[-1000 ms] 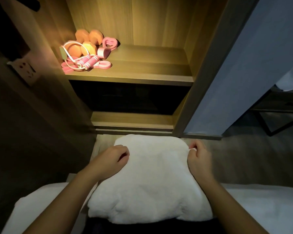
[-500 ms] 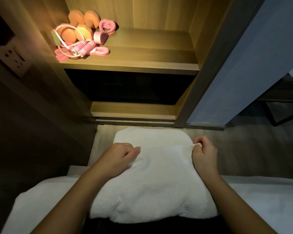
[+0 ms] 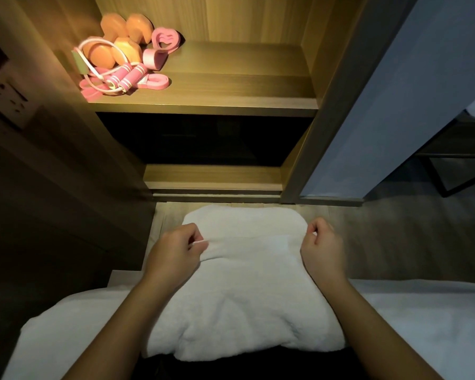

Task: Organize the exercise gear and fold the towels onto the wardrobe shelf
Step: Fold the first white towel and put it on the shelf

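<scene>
- My left hand (image 3: 176,250) pinches the folded edge of a white towel (image 3: 244,303) between thumb and fingers.
- My right hand (image 3: 322,249) pinches the same edge at the towel's right side.
- The towel lies spread in front of me, below the wardrobe shelf (image 3: 231,104).
- Orange dumbbells (image 3: 121,42) and a pink jump rope (image 3: 129,78) sit together at the shelf's left end.

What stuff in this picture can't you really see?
All in the head view:
1. Dark compartment under the shelf: too dark to tell what is inside.
2. Whatever lies under the towel: the towel covers it.
3. Right hand: most fingertips curl under it, out of sight.
4. Orange dumbbells: partly behind the jump rope.
5. Wall socket: dim, and cut off by the left edge.
</scene>
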